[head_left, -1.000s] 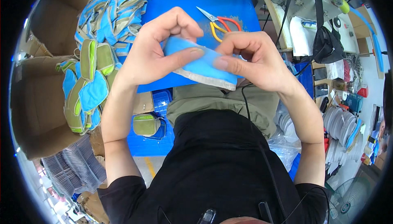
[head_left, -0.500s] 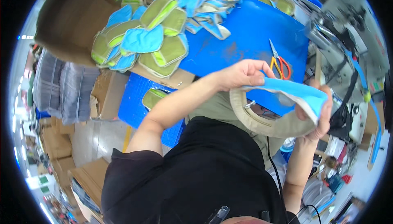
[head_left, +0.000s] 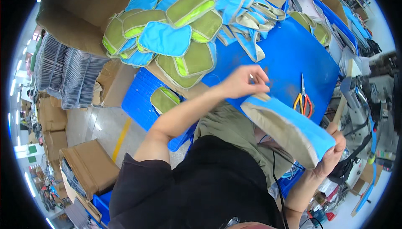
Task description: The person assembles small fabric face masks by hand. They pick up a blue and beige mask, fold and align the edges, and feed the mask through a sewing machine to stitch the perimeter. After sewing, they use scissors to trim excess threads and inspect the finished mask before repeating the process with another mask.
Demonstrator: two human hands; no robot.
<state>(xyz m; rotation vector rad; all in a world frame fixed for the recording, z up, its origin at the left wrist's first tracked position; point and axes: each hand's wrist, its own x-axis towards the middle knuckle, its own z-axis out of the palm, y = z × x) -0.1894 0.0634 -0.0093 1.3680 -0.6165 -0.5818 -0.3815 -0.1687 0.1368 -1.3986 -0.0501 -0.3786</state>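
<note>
A blue and beige fabric band is held at a slant in front of my body, its blue face up and its beige inner side toward me. My right hand grips the band's right end, thumb on the blue face. Just above the left end is my left hand, with its fingers curled together and a small pale shiny spot between them. What that spot is, I cannot make out. Beyond the band, scissors with orange and yellow handles lie on the blue tabletop.
Green and blue fabric pouches are heaped at the far left, beside a tangle of blue and beige strips. An open cardboard box stands behind them. One pouch lies on a blue crate. Sewing machinery stands right.
My left hand has come off the band and lifted slightly. The band has turned from an open loop to a flatter, more slanted position; my right hand appears lower. The view has shifted.
</note>
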